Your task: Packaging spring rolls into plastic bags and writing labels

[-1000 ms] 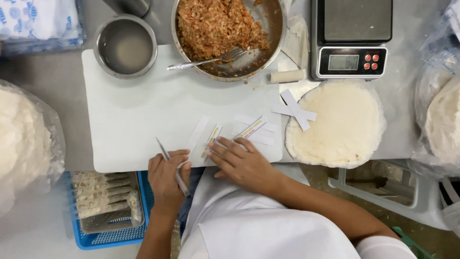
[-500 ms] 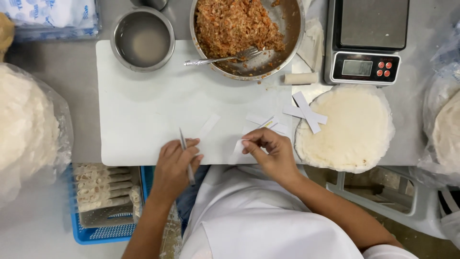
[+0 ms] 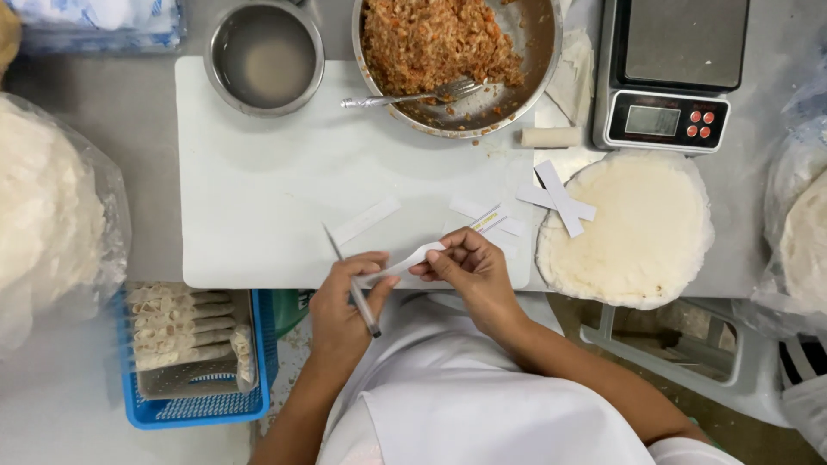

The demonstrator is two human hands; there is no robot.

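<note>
Grey metal table (image 3: 129, 129) seen from straight above, with a white rectangular cutting board (image 3: 258, 198) laid across its middle. At the board's near edge, left hand (image 3: 345, 301) closed around a thin metal blade (image 3: 351, 280), handle down, point angled up and away over the board. Right hand (image 3: 469, 267) just beside it, fingertips pinched on one end of a narrow white paper strip (image 3: 403, 263); strip's other end held against the left thumb. Strip looked thin, matte and limp, sagging in a shallow curve between the two hands, over the board's front edge. More flat white strips lay loose on the board: one slanted piece (image 3: 366, 220) near the centre, a small cluster (image 3: 491, 220) just beyond the right hand, one with a yellow mark.

Two crossed strips (image 3: 558, 198) rested on the left rim of a round stack of pale, soft wrappers (image 3: 637, 232) to the right of the board. Behind it, a black digital scale (image 3: 676, 73) with a steel platform. At the far edge of the board, a wide steel bowl (image 3: 534, 77) of coarse orange-brown minced filling with a fork (image 3: 405, 96) lying in it, and a smaller steel bowl (image 3: 267, 56) of cloudy liquid. One finished pale roll (image 3: 551, 137) near the big bowl. Lower left, blue plastic basket (image 3: 198, 405) holding a tray of rolled pieces. Clear bags of round wrappers (image 3: 47, 207) at the left edge.
</note>
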